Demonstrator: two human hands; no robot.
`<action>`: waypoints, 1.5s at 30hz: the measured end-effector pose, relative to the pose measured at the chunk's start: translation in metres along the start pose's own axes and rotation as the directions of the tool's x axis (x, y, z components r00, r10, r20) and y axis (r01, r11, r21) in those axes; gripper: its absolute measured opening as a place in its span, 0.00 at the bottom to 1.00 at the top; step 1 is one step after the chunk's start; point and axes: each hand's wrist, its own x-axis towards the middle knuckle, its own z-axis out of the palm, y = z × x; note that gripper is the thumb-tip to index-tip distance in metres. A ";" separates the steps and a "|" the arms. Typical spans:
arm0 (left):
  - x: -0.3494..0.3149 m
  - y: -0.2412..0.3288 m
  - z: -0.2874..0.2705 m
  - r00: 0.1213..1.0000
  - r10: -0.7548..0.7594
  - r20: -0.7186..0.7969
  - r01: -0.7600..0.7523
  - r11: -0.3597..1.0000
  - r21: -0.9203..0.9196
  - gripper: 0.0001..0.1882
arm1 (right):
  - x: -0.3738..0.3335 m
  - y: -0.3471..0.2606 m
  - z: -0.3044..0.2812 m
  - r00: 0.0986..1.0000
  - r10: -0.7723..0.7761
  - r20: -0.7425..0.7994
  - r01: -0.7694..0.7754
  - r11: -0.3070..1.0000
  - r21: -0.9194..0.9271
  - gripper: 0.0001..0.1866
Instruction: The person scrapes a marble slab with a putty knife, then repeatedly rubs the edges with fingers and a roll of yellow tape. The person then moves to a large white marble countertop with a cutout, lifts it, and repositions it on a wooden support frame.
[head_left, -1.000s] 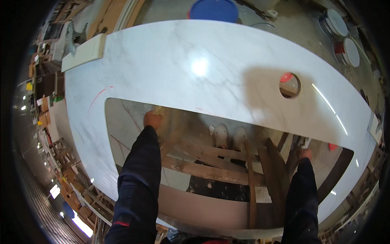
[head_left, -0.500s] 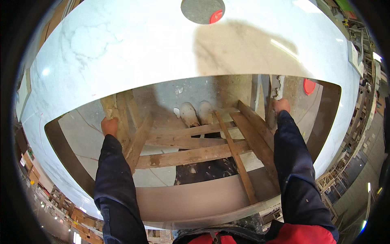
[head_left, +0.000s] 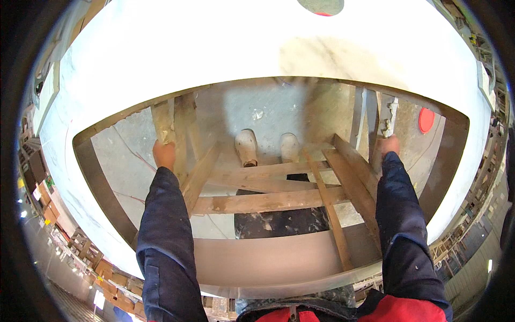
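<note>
My left hand is closed round the left upright board of a wooden frame. On the right, my right hand grips the matching upright, which is crusted with white, plaster-like material. The frame is made of several worn boards, with crosspieces between its two sides. It shows through a large cutout in a glossy white, marble-patterned slab. Both my forearms reach into that opening from the near side. My fingertips are partly hidden behind the boards.
My two light shoes stand on the grey floor beyond the crosspieces. A red disc lies at the right. A round hole pierces the slab's far part. Cardboard boxes are at the left rim.
My shoes are farther apart, the left one having shifted left relative to the frame. The view has moved, so the slab and frame appear further right. Both hands keep hold of the uprights.
</note>
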 end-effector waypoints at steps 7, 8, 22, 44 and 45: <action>-0.010 -0.011 -0.009 0.994 0.095 0.060 -0.100 0.992 0.077 0.19 | 0.009 0.015 0.003 0.999 0.049 0.005 -0.049 0.999 -0.008 0.18; -0.010 -0.007 -0.009 0.993 0.084 0.085 -0.092 0.991 0.094 0.18 | 0.007 0.015 0.003 0.999 0.051 0.009 -0.051 0.999 -0.005 0.18; 0.025 -0.022 0.003 0.994 0.055 0.096 -0.048 0.996 -0.079 0.17 | -0.007 0.039 0.028 0.998 0.007 -0.068 -0.003 0.998 0.065 0.16; -0.010 0.053 0.019 0.998 -0.006 -0.060 0.004 0.999 -0.035 0.28 | -0.033 -0.039 0.016 0.868 0.493 0.052 -0.493 0.846 0.205 0.44; -0.017 0.064 0.013 0.999 0.031 -0.005 -0.032 0.998 -0.055 0.28 | -0.043 -0.061 0.002 0.883 0.464 0.071 -0.469 0.871 0.147 0.43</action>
